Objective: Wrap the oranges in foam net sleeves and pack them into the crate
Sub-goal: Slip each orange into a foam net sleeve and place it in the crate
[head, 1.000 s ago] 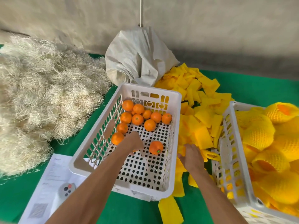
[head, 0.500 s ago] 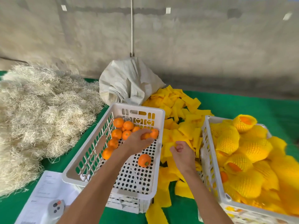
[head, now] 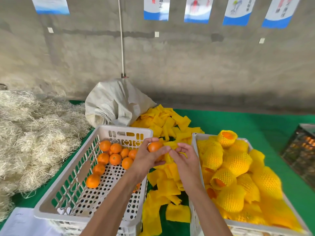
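Observation:
My left hand (head: pixel 148 158) grips a bare orange (head: pixel 154 146) above the gap between the two crates. Right beside it, my right hand (head: pixel 185 158) pinches a yellow foam net sleeve (head: pixel 170 145) that touches the orange. The white crate on the left (head: pixel 71 183) holds several bare oranges (head: pixel 115 158). Piled high in the white crate on the right (head: pixel 196 138) are several oranges wrapped in yellow sleeves (head: pixel 237 163). Loose yellow sleeves (head: pixel 167 124) lie heaped between and behind the crates.
A pile of pale wood wool (head: pixel 34 138) fills the left side of the green table. A grey-white sack (head: pixel 115 103) stands behind the left crate. A white paper sheet (head: pixel 22 223) lies at the front left. A dark crate (head: pixel 301 150) sits at the far right.
My left hand lifted an orange out of the left crate and moved right. My right hand picked up a sleeve and met it between the crates. The camera tilted up.

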`<action>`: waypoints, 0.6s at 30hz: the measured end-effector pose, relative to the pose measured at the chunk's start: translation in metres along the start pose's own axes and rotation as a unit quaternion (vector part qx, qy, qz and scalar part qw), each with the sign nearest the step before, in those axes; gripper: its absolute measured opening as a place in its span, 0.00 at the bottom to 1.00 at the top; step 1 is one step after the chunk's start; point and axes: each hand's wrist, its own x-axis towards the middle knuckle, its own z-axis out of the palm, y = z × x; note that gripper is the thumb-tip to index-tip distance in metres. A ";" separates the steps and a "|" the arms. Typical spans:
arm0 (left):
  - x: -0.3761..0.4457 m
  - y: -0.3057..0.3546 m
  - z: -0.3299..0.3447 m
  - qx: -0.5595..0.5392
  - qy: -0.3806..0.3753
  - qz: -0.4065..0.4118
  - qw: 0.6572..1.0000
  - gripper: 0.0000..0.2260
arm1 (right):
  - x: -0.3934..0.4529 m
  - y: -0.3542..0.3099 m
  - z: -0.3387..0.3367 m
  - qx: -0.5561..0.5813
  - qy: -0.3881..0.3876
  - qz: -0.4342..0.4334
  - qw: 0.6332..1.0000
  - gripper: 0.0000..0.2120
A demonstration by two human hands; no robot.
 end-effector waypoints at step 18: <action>-0.015 -0.006 -0.013 -0.115 -0.024 -0.091 0.989 0.32 | 0.005 0.014 -0.008 -0.085 0.021 0.090 0.992 0.07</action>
